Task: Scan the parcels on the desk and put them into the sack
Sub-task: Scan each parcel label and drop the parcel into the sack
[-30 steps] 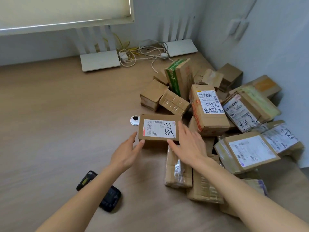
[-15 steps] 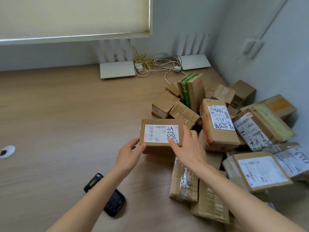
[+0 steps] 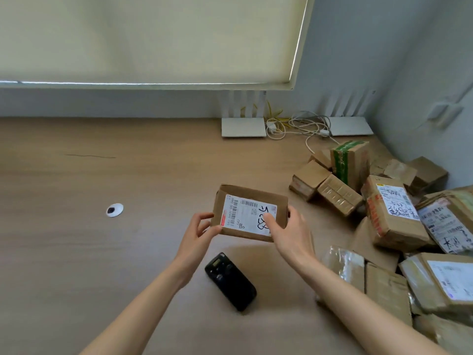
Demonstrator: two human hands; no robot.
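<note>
Here, a wooden desk [image 3: 128, 252] fills the view, meeting a grey wall under a lowered window blind [image 3: 153, 39]. A heap of cardboard parcels [image 3: 399, 226] crowds the desk's right side, several bearing white printed labels with black handwriting; one upright parcel at the heap's far edge carries a green tape band [image 3: 341, 162]. Two flat white routers [image 3: 243, 127] sit against the far wall with a tangle of white and yellow cables [image 3: 297, 124] between them. Held above the desk near the centre is a brown box [image 3: 249, 212], tilted so that its white shipping label [image 3: 248, 215] faces the camera. The right hand [image 3: 289, 231] grips the box's right end, thumb lying across the label's handwritten digits; the left hand [image 3: 198, 230] pinches the box's lower left corner between thumb and curled fingers. A black handheld scanner [image 3: 230, 281] lies on the desk just below the box, between the two forearms, touched by neither hand. A small white disc with a dark centre [image 3: 114, 210] rests on the desk, well apart to the left.
</note>
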